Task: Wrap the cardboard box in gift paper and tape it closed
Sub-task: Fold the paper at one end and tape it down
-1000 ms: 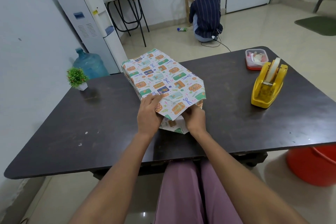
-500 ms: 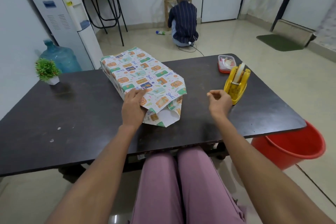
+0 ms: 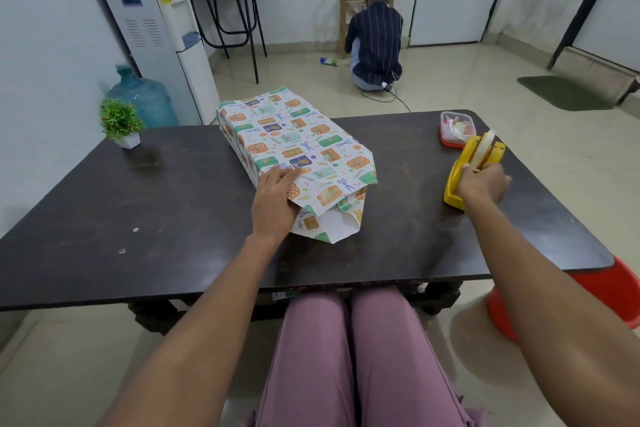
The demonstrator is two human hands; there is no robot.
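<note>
Now | left hand [image 3: 275,203] flat, fingers straight, pressing gift paper [image 3: 304,149] fold onto box | right hand [image 3: 483,184] fingers curled at yellow tape dispenser [image 3: 474,166], grip unclear | near end untaped

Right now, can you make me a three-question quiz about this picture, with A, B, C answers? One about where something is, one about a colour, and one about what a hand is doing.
1. Where is the little plant?
A. On the table's far left corner
B. On the floor
C. On top of the box

2. What colour is the tape dispenser?
A. Blue
B. Yellow
C. Green

3. What is the left hand doing?
A. Hanging off the table
B. Holding scissors
C. Pressing down the paper on the box's near end

Answers:
1. A, the plant's white pot stands on the dark tabletop at the far left.
2. B, its body is yellow, and the right hand is at it.
3. C, the left hand lies on the folded paper, whose end flap is not yet closed.
</note>
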